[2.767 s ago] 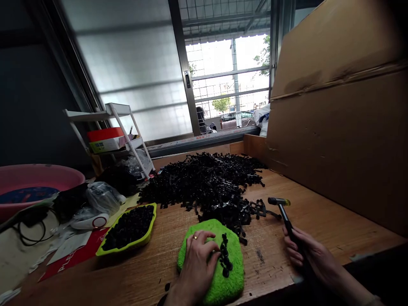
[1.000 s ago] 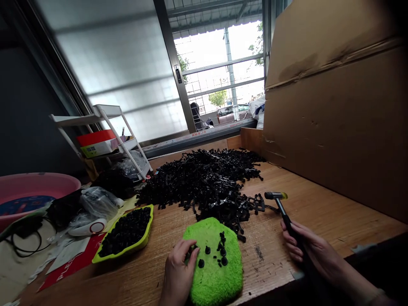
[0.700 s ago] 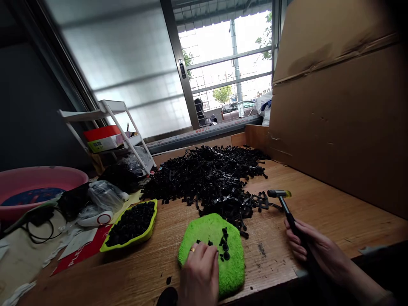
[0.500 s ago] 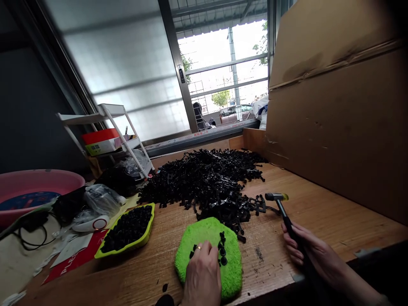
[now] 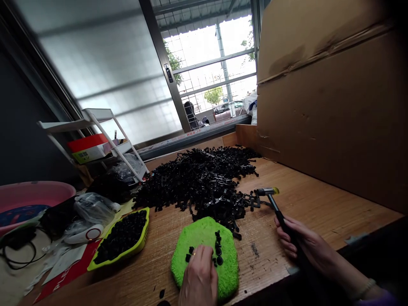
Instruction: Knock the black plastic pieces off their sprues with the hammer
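My left hand (image 5: 199, 278) rests on a bright green fluffy pad (image 5: 204, 250) near the table's front edge, fingers curled over small black plastic pieces (image 5: 217, 250) lying on the pad. Whether it grips any of them is hidden. My right hand (image 5: 302, 246) is closed round the black handle of a small hammer (image 5: 270, 199), whose head points left toward a big pile of black plastic parts (image 5: 200, 180) in the middle of the wooden table (image 5: 315, 208).
A yellow-green tray (image 5: 119, 240) of black pieces sits left of the pad. Further left lie plastic bags (image 5: 94, 208), cables and a pink basin (image 5: 28, 199). A white rack (image 5: 95, 136) stands behind. A tall cardboard box (image 5: 331, 97) walls off the right side.
The strip of black pieces on the pad has come apart into loose pieces. My left hand moved across the pad and now covers its near part. The hammer hand stayed put.
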`<state>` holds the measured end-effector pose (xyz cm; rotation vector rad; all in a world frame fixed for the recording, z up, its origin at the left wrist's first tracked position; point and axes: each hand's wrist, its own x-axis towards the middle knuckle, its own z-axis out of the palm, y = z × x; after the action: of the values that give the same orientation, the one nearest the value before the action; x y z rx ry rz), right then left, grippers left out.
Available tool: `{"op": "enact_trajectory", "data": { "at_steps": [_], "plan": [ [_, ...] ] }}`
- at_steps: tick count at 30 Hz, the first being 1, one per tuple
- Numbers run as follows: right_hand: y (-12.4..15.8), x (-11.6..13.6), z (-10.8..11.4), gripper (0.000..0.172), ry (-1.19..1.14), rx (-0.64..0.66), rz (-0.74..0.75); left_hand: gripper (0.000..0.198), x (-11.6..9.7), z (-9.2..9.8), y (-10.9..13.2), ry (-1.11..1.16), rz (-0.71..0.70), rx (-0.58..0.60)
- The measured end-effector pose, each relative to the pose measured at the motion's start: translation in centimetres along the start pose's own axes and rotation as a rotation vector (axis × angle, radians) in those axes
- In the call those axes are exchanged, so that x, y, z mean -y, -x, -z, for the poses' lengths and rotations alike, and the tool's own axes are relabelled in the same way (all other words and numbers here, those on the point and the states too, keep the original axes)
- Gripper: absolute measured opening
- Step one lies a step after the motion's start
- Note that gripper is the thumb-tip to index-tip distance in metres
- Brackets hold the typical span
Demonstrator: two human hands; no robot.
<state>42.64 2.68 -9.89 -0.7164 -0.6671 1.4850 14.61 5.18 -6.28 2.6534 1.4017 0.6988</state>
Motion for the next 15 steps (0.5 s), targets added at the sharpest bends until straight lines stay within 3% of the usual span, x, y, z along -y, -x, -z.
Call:
{"op": "enact_trajectory", "data": {
  "at_steps": [6,15],
  "plan": [
    [0.1,-0.1,0.2,0.017,0.000,0.004,0.009,0.022,0.8,-1.3,0.3,0.048,-0.149,-0.084],
    [0.1,-0.1,0.2,0.017,-0.001,0.019,0.006,0.026,1.3,-1.6,0.8,-0.090,-0.159,-0.099]
  ]
}}
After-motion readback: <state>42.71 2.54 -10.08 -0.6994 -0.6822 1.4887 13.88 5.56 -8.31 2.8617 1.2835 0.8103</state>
